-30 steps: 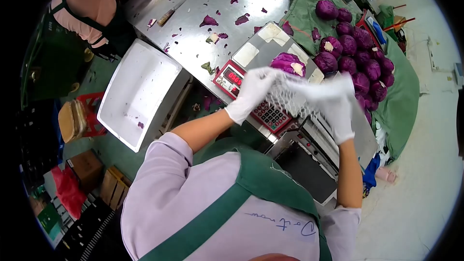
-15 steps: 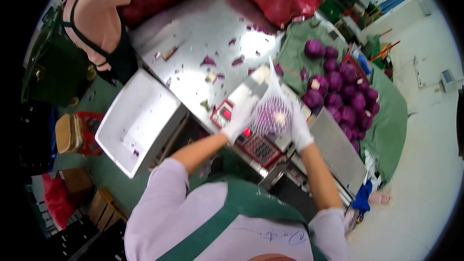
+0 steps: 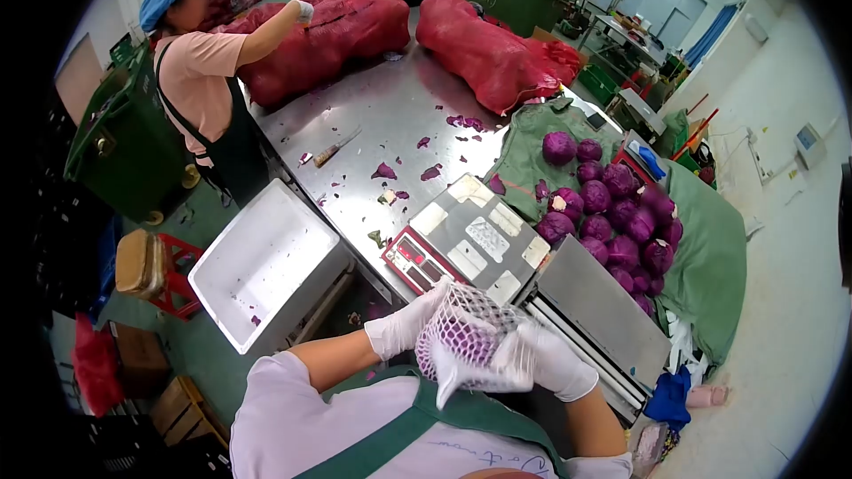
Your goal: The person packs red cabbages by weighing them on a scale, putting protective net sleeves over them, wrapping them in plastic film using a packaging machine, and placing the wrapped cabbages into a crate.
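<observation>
Close to my apron I hold a purple cabbage (image 3: 459,334) wrapped in a white foam net, whose loose end hangs toward me. My white-gloved left hand (image 3: 410,321) grips its left side. On the other side, my gloved right hand (image 3: 561,362) is closed on the net, its fingers smeared by motion. Just beyond the cabbage, a weighing scale (image 3: 486,238) with a red display panel lies on the metal table (image 3: 342,142). A flat metal-topped device with rollers (image 3: 603,302) stands to its right.
Several purple cabbages (image 3: 621,213) are piled on green cloth at right. Cabbage scraps and a knife (image 3: 335,147) lie on the table. Large red mesh sacks (image 3: 333,44) line the back. A white bin (image 3: 266,257) is at left, near a co-worker (image 3: 200,80); another person stands behind.
My hands have drawn the netted cabbage off the scale's front toward my body and turned it, so the net's loose end now points at me. My view has tilted up.
</observation>
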Action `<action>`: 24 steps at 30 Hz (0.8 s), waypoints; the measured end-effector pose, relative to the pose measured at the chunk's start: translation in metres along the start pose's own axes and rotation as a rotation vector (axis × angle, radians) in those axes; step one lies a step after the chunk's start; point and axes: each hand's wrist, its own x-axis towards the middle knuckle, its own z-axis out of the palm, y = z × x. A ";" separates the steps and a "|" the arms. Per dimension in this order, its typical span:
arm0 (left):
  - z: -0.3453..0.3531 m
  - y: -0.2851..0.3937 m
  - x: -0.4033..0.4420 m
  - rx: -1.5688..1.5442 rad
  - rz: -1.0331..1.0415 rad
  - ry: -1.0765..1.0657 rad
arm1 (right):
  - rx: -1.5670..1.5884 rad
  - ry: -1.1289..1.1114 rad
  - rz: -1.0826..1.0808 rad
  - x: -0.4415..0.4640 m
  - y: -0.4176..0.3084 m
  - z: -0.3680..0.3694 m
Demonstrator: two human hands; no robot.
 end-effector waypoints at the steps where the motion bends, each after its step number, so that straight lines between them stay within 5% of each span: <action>1: 0.007 -0.008 0.002 -0.034 0.007 0.010 | -0.398 0.150 0.100 -0.010 -0.003 0.028; 4: 0.029 -0.037 0.016 -0.160 -0.015 -0.021 | -0.282 0.038 -0.113 -0.041 0.003 0.041; 8: 0.083 -0.061 0.016 -0.294 -0.133 -0.090 | 0.091 0.234 -0.384 -0.072 0.029 -0.039; 12: 0.085 -0.085 0.030 -0.409 -0.026 -0.191 | -0.452 0.734 -0.249 -0.104 0.070 -0.022; 14: 0.104 -0.093 0.030 -0.265 0.004 0.016 | -0.211 0.682 -0.309 -0.131 0.082 -0.019; 16: 0.113 -0.107 0.032 -0.306 0.120 -0.085 | 0.238 0.333 -0.376 -0.150 0.085 -0.002; 17: 0.111 -0.119 0.042 -0.217 0.155 -0.017 | 0.321 0.278 -0.201 -0.161 0.082 0.010; 20: 0.145 -0.143 0.039 -0.034 0.131 -0.155 | 0.539 0.388 -0.182 -0.170 0.092 0.014; 21: 0.167 -0.146 0.034 0.176 0.157 -0.038 | 0.538 0.382 -0.178 -0.174 0.093 0.012; 24: 0.187 -0.135 0.025 0.680 0.320 -0.099 | 0.472 0.486 -0.392 -0.184 0.088 0.008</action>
